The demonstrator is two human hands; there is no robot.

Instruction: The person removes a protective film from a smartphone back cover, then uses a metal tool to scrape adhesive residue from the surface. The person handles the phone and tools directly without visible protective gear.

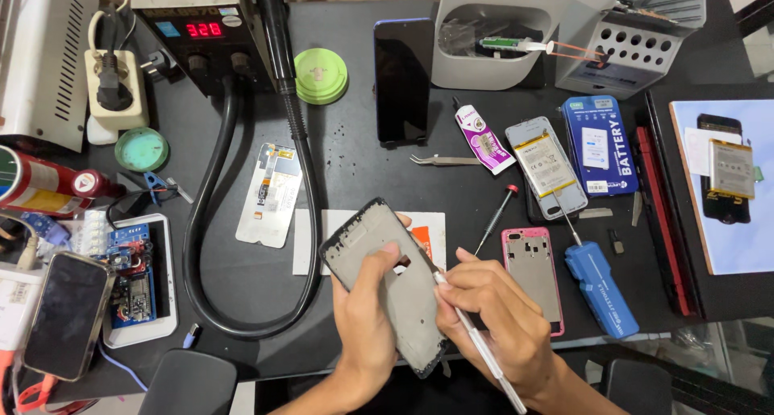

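Note:
My left hand holds a dark phone frame tilted over the front of the black worktable; the thumb rests on its grey inner face. My right hand grips a thin white tool like a pen. Its tip touches the frame's right edge near the middle. Under the frame lies a white sheet with an orange patch.
A thick black hose loops at left from a hot-air station with a red display. Around lie a phone back panel, a black phone, tweezers, a glue tube, batteries, a pink frame, a blue screwdriver.

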